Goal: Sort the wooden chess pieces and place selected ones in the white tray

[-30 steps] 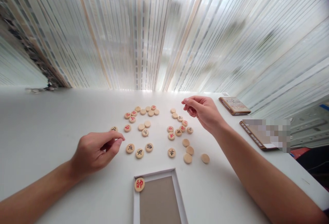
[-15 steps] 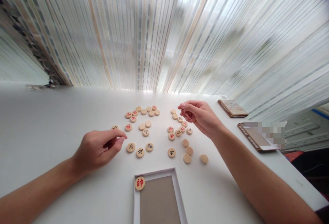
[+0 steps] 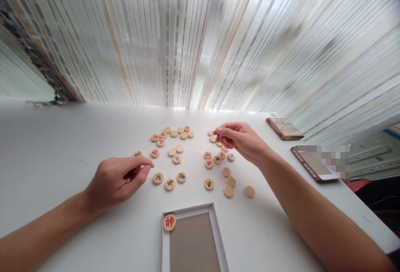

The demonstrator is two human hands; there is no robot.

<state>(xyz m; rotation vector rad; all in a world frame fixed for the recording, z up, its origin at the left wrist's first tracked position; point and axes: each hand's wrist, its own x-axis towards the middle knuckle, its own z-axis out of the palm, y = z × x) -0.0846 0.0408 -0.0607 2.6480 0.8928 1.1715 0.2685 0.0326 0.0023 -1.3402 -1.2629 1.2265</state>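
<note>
My left hand [image 3: 118,180] rests on the table with its fingers curled, index finger and thumb close together and nothing visible in them. Just beyond it lies a Chinese chess piece [image 3: 138,154], partly hidden by the hand. My right hand [image 3: 239,138] hovers over the far right group, fingers drawn together, their tips at the edge of a blank-side-up chess piece [image 3: 210,133]; whether they touch it I cannot tell. A red-marked general piece [image 3: 169,222] sits at the top left corner of a shallow box tray [image 3: 221,238]. Black-marked pieces [image 3: 170,184] lie in front of the left hand.
Several more pieces, some face up and some blank side up [image 3: 228,190], are scattered across the white table [image 3: 265,230]. Two flat boxes, one closed [image 3: 284,128] and one partly blurred [image 3: 308,165], lie at the right edge. A string curtain [image 3: 150,47] hangs behind.
My right hand has moved slightly left, its fingertips now at the blank piece and covering more of the black-marked one below. My left hand has stayed nearly still; the view has shifted slightly.
</note>
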